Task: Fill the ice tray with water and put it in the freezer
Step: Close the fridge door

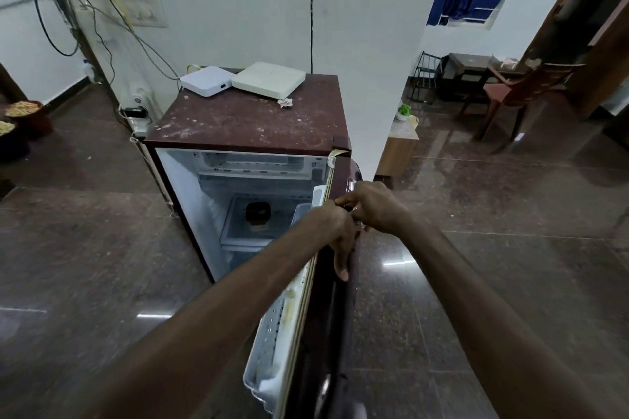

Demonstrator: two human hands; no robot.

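Observation:
A small maroon fridge (252,119) stands open in front of me, its door (326,316) swung out towards me on the right. The freezer compartment (252,163) sits at the top of the white interior. My left hand (335,235) grips the door's top edge, fingers hanging over its outer side. My right hand (374,206) holds the same edge just behind it, fingers curled at the edge. A dark object (257,213) rests on a lower shelf. No ice tray is visible.
Two white boxes (238,80) and a crumpled scrap (285,102) lie on the fridge top. Cables hang on the wall at the left. Polished dark floor lies on both sides. A chair (510,95) and small tables stand at the back right.

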